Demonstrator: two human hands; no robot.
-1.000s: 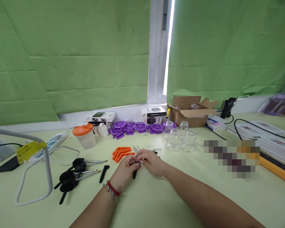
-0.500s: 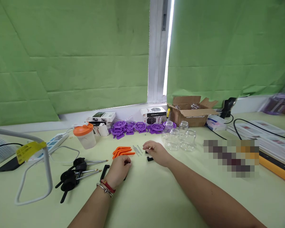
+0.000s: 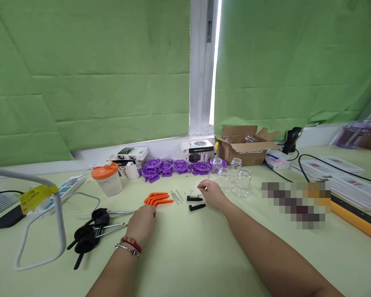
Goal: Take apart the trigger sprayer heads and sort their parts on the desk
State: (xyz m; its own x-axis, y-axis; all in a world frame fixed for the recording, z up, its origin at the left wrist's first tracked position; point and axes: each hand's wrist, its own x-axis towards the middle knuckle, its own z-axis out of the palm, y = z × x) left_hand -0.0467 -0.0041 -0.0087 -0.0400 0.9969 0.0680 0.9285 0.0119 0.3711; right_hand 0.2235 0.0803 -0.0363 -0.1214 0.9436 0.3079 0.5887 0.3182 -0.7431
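My right hand [image 3: 212,193] is closed in a pinch beside small springs [image 3: 199,196]; what its fingertips hold, if anything, is too small to make out. Just below it lie a black plastic part [image 3: 194,199] and another slim black part [image 3: 197,207]. My left hand [image 3: 143,225], with a red band and a metal bracelet at the wrist, rests low over the table with curled fingers, their tips hidden beneath it. Orange plastic handles [image 3: 157,198] lie just beyond it. Thin metal pins [image 3: 177,197] are between the two hands.
Black parts with metal rods [image 3: 94,231] lie left of my left hand. Glass jars [image 3: 241,183] stand beyond my right hand, with purple discs [image 3: 181,166], a cardboard box [image 3: 250,153] and an orange-lidded cup [image 3: 108,179] farther back. A grey metal frame [image 3: 62,222] stands at left.
My right hand has shifted slightly right, uncovering the black parts and springs. My left hand has moved left, and the black pieces around it no longer show.
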